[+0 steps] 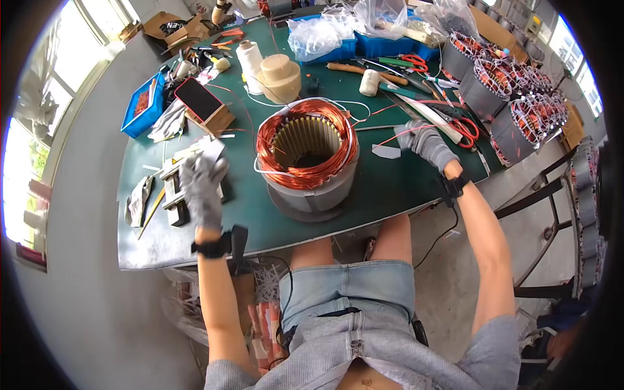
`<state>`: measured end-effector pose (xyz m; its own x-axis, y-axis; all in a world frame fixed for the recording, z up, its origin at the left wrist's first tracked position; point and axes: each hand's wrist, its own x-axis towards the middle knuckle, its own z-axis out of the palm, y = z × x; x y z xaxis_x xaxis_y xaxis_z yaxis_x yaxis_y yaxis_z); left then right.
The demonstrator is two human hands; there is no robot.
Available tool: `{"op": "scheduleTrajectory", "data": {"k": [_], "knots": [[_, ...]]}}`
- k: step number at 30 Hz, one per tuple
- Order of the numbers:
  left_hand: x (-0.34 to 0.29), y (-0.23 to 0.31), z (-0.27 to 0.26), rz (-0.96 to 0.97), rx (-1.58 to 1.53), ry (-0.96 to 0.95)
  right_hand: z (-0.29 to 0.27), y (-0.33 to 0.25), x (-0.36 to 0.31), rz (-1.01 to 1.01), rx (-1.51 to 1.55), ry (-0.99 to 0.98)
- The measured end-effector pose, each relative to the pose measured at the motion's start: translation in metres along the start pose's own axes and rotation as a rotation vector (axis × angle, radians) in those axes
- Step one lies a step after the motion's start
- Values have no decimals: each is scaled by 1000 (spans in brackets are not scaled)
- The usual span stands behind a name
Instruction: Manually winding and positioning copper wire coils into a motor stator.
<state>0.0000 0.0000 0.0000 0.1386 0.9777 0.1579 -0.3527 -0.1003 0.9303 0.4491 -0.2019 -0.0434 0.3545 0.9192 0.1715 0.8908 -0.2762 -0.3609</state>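
A stator (315, 197) stands upright on the green table, a ring of copper windings (273, 146) around its open bore. White cord (354, 136) loops around the windings. To its left, my left hand (203, 185) in a grey glove is raised over metal blocks (174, 195), fingers somewhat apart and slightly blurred, with nothing visible in them. Right of the stator, my gloved right hand (426, 144) is low over the table with its fingers curled. A thin red cord (390, 138) runs to these fingers and appears pinched there. A white paper piece (386, 151) lies beside them.
Behind the stator stand a cream-coloured block (279, 79) and a white thread cone (249, 60). A phone (198, 99) rests on a small box at left, near a blue tray (144, 107). A mallet (369, 83) and red-handled scissors (465, 133) lie at right, before several wound stators (507, 123).
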Motion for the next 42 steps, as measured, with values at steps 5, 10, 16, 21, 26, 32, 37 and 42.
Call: {"op": "scheduleTrajectory", "data": {"k": [5, 10, 16, 21, 26, 32, 37, 42], "knots": [[22, -42, 69, 134, -119, -141, -21, -131, -99, 168, 1468, 86], [-13, -57, 81, 54, -290, -166, 1, -197, -121, 96, 1328, 193], [-62, -41, 59, 99, -191, -162, 11, -144, -63, -266, 1267, 252], [-13, 13, 35, 308, 303, -465, -23, -123, -8, -116, 951, 221], [51, 47, 89, 112, 357, -930, -52, -123, 93, -558, 972, -66], [21, 54, 127, -149, 570, -980, -56, -119, 69, -197, 743, 387], [35, 66, 146, -131, 666, -1204, -52, -119, 5, -83, 1100, 133], [47, 58, 179, -515, 482, -1305, -27, -119, -17, -438, 481, 754]]}}
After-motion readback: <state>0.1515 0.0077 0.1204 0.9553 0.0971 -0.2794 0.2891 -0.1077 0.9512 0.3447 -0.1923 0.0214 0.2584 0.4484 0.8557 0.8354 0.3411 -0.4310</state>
